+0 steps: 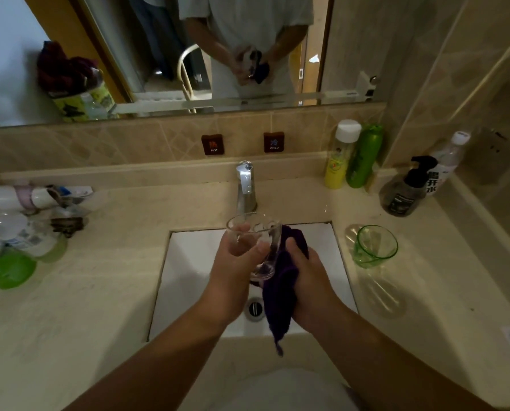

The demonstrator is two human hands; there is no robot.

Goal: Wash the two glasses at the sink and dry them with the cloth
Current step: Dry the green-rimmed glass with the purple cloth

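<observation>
I see a clear glass (255, 244) held above the white sink (188, 262), tilted so its mouth faces away from me toward the tap (245, 185). My left hand (236, 262) grasps it, fingers curled round the far side and thumb lying across the near side. A dark purple cloth (280, 295) lies against the right side of the glass and hangs down over the sink, its lower tip dangling near the front rim. My right hand (307, 280) grips the cloth, bunching it in the palm and pressing it to the glass.

To the right, a green glass (374, 246) stands upright on the beige counter (411, 277), just beside the sink and apart from both hands. Behind it, by the wall, stand a yellow bottle with a white cap (341, 155), a green bottle (363, 155), a dark pump bottle (405, 188) and a clear water bottle (446, 161). The counter's left end holds a clutter of toiletries (31, 221) and a green dish (7, 269). The drain (255, 308) shows between my wrists. The mirror (159, 54) above reflects the hands, glass and cloth.
</observation>
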